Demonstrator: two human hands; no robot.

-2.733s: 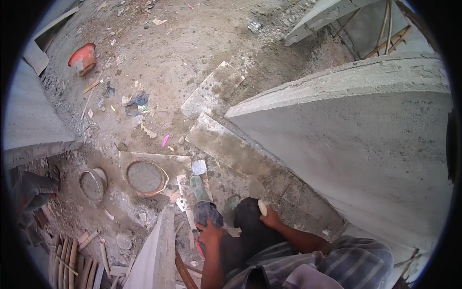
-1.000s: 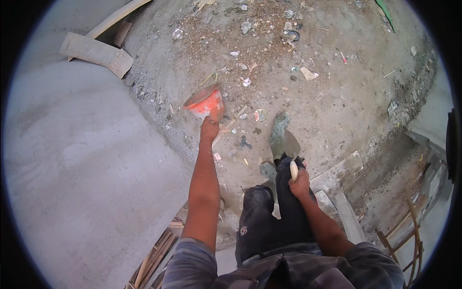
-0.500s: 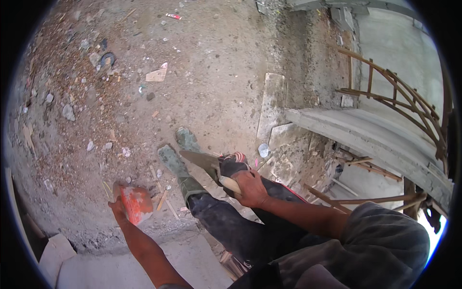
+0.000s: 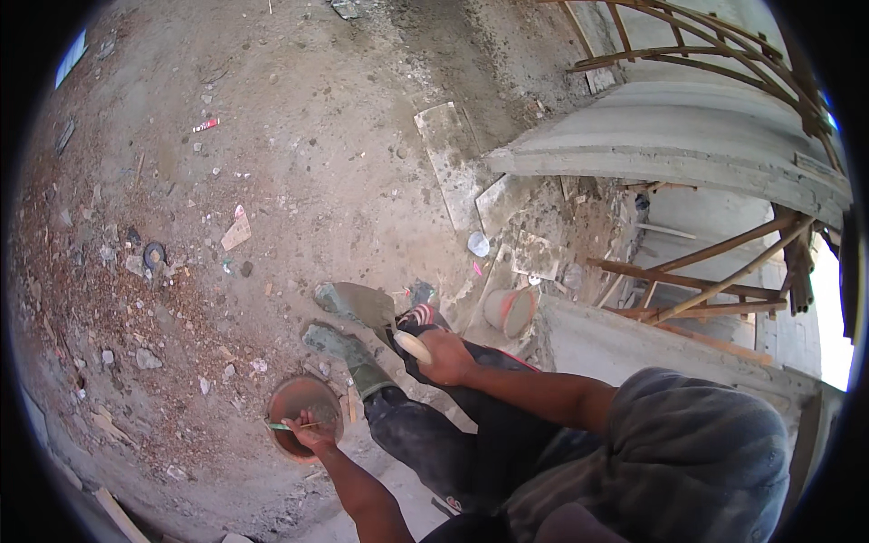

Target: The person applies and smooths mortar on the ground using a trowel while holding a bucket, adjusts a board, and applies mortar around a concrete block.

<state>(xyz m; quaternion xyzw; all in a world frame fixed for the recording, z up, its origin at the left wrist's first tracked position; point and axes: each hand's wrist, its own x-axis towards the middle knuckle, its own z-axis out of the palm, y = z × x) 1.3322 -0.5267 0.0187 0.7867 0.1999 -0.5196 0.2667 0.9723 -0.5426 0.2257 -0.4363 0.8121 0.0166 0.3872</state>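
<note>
In my right hand (image 4: 444, 355) is a trowel (image 4: 367, 305), its pale handle gripped and its grey blade out over my boots. My left hand (image 4: 312, 431) is over the mouth of an orange-brown bucket (image 4: 337, 405) at the lower left. Its fingers are curled around a thin handle, partly green, that crosses the opening. The bucket's mouth faces up and its inside looks dark. Whether the bucket rests on the ground or hangs just above it, I cannot tell.
A second bucket (image 4: 510, 313) with an orange rim and grey inside stands right of my knees. Beyond it are flat boards (image 4: 448, 163), a concrete ledge (image 4: 670, 161) and wooden poles (image 4: 688, 290). Rubble (image 4: 145, 357) litters the ground at left.
The bucket has gone from lying tipped in my left hand to mouth up, with the hand now at its handle. My view has shifted right, bringing the second bucket into sight.
</note>
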